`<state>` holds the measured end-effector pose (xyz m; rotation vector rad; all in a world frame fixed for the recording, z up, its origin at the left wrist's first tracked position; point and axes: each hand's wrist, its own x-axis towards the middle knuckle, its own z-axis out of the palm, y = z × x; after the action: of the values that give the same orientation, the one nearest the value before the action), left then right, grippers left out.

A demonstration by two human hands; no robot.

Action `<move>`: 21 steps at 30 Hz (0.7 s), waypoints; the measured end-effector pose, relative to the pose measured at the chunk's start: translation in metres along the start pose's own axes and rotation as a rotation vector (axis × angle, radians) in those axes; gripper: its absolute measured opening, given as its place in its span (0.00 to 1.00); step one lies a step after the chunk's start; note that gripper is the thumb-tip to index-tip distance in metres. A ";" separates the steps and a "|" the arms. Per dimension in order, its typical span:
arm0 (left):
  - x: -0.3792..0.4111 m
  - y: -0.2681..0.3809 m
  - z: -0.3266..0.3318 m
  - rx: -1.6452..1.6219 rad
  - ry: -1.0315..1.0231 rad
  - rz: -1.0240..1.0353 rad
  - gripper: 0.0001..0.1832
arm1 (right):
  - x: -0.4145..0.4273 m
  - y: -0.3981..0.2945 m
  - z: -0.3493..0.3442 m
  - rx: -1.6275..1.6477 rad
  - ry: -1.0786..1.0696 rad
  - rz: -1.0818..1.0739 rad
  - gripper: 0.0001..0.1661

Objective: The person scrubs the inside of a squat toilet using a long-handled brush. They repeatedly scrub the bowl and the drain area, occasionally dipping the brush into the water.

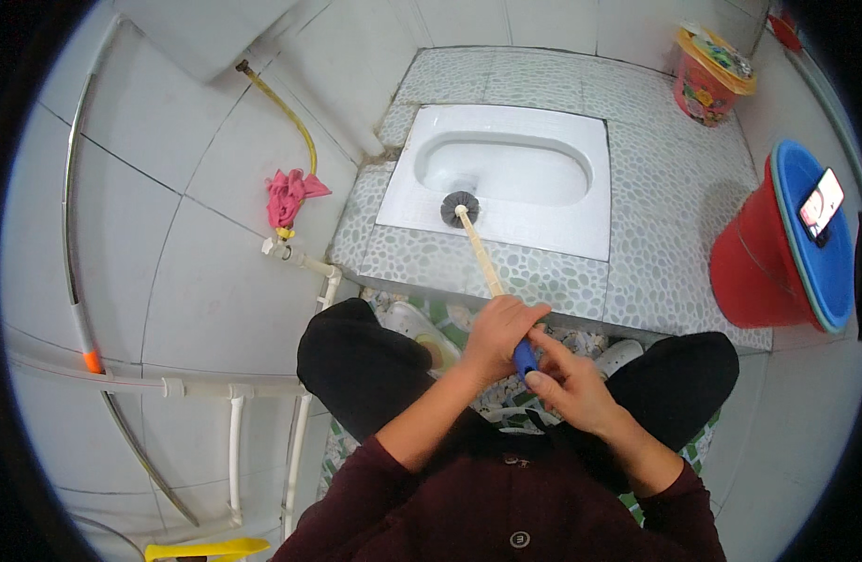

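Observation:
My left hand is closed around the handle of a toilet brush, which has a cream shaft and a blue grip. Close behind it, my right hand has its fingers and thumb at the blue grip's end; how firmly it holds is hard to tell. The brush's round, dark bristle head is over the near rim of a white ceramic squat toilet, left of its middle. The toilet's oblong basin lies just beyond the head.
A raised pebble-patterned tiled platform surrounds the toilet. At right stands a red bucket topped by a blue basin with a phone. A lined waste bin is behind. Pipes and a pink cloth are at left.

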<state>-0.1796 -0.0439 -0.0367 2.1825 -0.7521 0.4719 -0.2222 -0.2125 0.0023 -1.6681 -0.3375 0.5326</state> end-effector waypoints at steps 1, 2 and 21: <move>0.001 -0.003 -0.010 -0.024 -0.060 -0.025 0.22 | 0.004 0.003 -0.006 -0.051 -0.017 -0.028 0.34; 0.001 -0.006 -0.020 -0.049 -0.119 -0.050 0.22 | 0.010 0.005 -0.011 -0.033 0.035 -0.056 0.29; -0.037 -0.041 -0.021 0.172 -0.062 -0.298 0.11 | 0.054 0.045 -0.003 0.230 -0.050 0.130 0.30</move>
<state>-0.1832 0.0076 -0.0660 2.4288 -0.4194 0.3268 -0.1785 -0.1954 -0.0502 -1.4623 -0.1967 0.6854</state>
